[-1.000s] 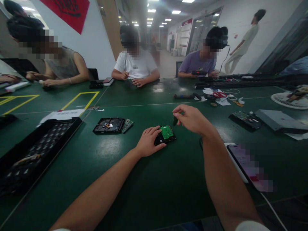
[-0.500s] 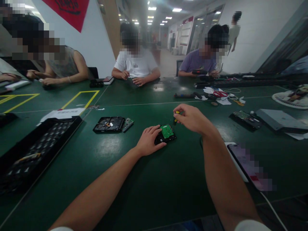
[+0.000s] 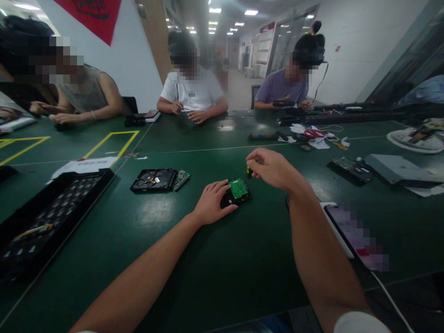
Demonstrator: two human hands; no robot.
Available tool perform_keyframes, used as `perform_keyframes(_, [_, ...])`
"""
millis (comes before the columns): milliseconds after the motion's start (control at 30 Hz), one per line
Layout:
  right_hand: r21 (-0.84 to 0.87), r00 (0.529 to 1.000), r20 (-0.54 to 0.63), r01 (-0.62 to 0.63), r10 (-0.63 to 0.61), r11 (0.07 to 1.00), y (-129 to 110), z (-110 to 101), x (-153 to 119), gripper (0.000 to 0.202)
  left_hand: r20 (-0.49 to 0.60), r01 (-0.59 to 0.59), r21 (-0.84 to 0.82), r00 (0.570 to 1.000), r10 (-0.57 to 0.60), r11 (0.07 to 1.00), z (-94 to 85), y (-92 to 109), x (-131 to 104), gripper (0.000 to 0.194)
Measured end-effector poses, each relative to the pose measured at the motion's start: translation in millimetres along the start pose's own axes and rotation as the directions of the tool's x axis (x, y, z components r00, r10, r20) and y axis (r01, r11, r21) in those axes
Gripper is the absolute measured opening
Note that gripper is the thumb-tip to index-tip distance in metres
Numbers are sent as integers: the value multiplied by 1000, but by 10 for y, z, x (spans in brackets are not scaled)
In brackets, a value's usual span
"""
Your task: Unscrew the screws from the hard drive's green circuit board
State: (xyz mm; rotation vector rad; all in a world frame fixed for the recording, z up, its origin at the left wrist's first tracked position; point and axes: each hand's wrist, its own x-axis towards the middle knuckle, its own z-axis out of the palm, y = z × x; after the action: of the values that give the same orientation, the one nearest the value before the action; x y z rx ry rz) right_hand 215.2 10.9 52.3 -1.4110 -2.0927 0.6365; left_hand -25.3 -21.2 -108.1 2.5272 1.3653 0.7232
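A small black hard drive with a green circuit board (image 3: 238,188) lies on the green table, circuit side up. My left hand (image 3: 214,202) grips its left side, with the fingers at the far edge and the thumb along the near edge. In my right hand (image 3: 268,167) is a yellow and black screwdriver (image 3: 249,171), pinched upright by its handle at the drive's far right corner. Whether the tip touches a screw is too small to tell. Left of the drive lie an opened black drive case (image 3: 153,180) and a loose circuit board (image 3: 181,179).
A long black tray (image 3: 55,217) lies at the left. To the right are a phone (image 3: 350,231), another drive (image 3: 352,170) and a grey metal box (image 3: 404,170). Cables and scissors (image 3: 314,133) lie farther back. Several people sit across the table.
The whole view has shifted slightly, so things appear a little farther left. My left hand stays on the drive and my right hand still holds the screwdriver. A standing person at the back has gone from view.
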Motion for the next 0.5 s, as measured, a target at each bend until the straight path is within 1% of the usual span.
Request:
perform_keyframes(100, [-61, 998, 10, 63, -62, 996, -41, -16, -13, 20, -1, -4, 2, 1000, 4, 1000, -3, -1, -3, 77])
perform_keyframes(167, [-72, 997, 20, 81, -79, 994, -59, -26, -20, 20, -2, -2, -1, 1000, 2, 1000, -4, -3, -5, 77])
perform_keyframes(267, [-16, 998, 23, 56, -56, 998, -56, -29, -25, 16, 0, 0, -5, 1000, 0, 1000, -4, -5, -7, 77])
perform_keyframes(367, [35, 1000, 6, -1, 1, 999, -32, -17, -20, 16, -1, 0, -6, 1000, 0, 1000, -7, -3, -7, 76])
perform_keyframes(433, [34, 999, -4, -31, 31, 999, -17, -8, -13, 14, -2, 0, -8, 1000, 0, 1000, -12, 1, -6, 76])
perform_keyframes(500, [17, 1000, -5, -26, 26, 1000, -9, -4, -6, 15, -1, 2, -13, 1000, -2, 1000, -17, 4, -4, 77])
